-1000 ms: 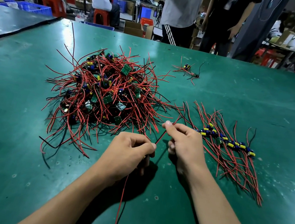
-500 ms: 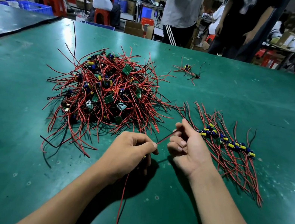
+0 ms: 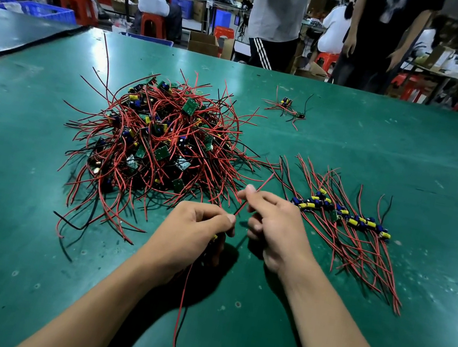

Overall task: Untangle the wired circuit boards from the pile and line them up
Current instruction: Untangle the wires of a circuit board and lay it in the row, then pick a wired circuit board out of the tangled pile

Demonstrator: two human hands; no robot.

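Note:
A tangled pile point(image 3: 156, 142) of small green circuit boards with red and black wires lies left of centre on the green table point(image 3: 409, 150). To its right a row of untangled boards point(image 3: 345, 217) lies in a line, wires fanned toward me. My left hand point(image 3: 193, 229) is closed around one wired board, mostly hidden in the fist; its red and black wires point(image 3: 181, 311) hang down toward me. My right hand point(image 3: 272, 222) pinches a red wire point(image 3: 258, 189) of the same board, which runs up toward the pile.
Two loose wired boards point(image 3: 286, 107) lie apart at the far middle of the table. A dark table point(image 3: 8, 30) adjoins at the far left. People stand and sit beyond the far edge, among red stools, blue crates and cardboard boxes.
My right hand opened and slid back along the red wire, then closed on it again higher up. My left hand stayed shut on the board in the same place.

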